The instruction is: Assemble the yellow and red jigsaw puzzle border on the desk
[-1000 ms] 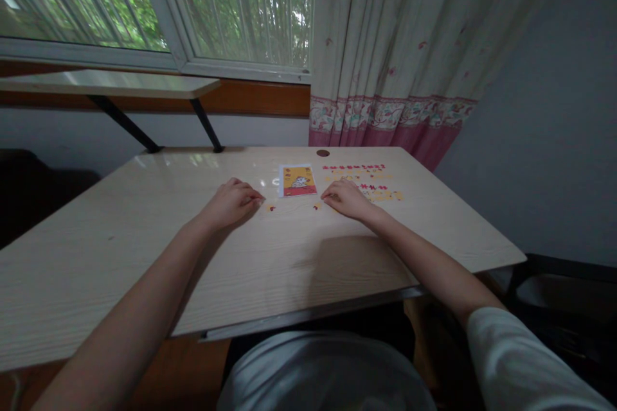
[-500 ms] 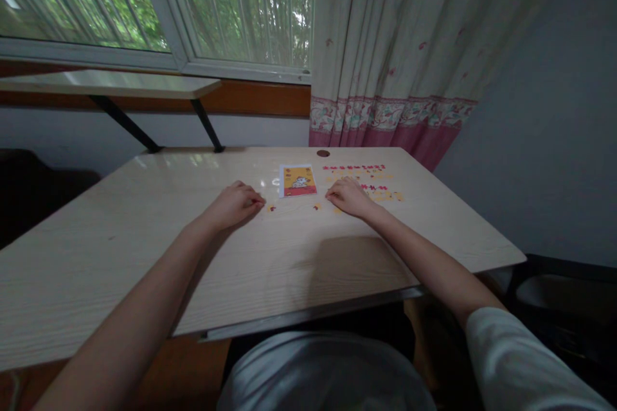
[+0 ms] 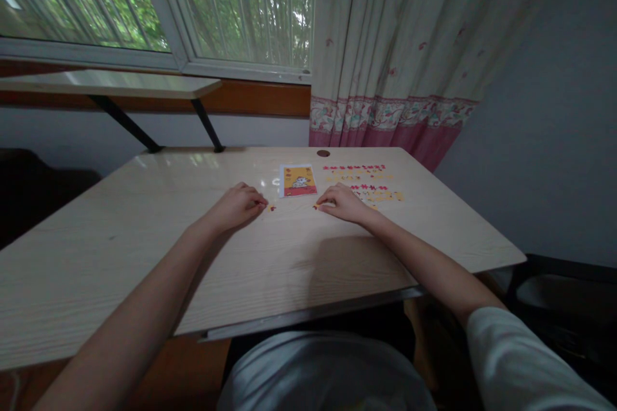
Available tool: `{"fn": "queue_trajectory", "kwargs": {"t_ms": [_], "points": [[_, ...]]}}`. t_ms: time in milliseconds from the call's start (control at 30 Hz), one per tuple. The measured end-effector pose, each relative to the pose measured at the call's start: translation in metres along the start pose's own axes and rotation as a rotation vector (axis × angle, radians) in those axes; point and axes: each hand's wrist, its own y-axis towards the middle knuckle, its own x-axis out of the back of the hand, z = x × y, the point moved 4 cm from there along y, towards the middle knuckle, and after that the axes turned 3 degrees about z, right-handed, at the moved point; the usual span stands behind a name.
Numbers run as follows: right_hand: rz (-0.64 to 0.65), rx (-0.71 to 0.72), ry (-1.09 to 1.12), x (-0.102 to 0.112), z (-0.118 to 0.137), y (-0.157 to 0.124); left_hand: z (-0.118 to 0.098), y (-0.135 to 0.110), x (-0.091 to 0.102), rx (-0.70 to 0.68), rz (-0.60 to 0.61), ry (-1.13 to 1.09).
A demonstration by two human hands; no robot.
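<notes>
Far left: pale wooden raised shelf (image 3: pixel 120 85) on slanted black legs (image 3: pixel 206 123), standing at the back of a light wood-grain table (image 3: pixel 270 270). Left hand (image 3: pixel 237 205) low over the table, fingers curled, thumb and forefinger brought together; whether anything is pinched between them, cannot tell. Just off its fingertips, small yellow-and-red jigsaw-like piece (image 3: pixel 272 209) flat on the wood. Behind and a little right, rectangular picture card (image 3: pixel 299 181), white-edged, yellow above and red below, pale cartoon animal in the middle. Right of the card's near edge, second small yellow piece with dark red marks (image 3: pixel 315 207), at the right hand's (image 3: pixel 344 203) fingertips; thumb and forefinger nearly closed about it, firm grip cannot be told. Beyond that hand, rows of small red pieces (image 3: pixel 354 167) and yellow-orange pieces (image 3: pixel 396 196), partly hidden by it.
</notes>
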Motion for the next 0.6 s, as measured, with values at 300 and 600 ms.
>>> {"fn": "queue_trajectory", "kwargs": {"t_ms": [300, 600], "points": [[-0.019, -0.032, -0.054, -0.0021, -0.0042, 0.0011, -0.0018, 0.0012, 0.0004, -0.009, 0.01, -0.02], [-0.05, -0.069, -0.067, 0.0021, -0.0075, 0.0006, -0.0044, 0.0016, -0.0001, -0.02, 0.011, -0.046]]}}
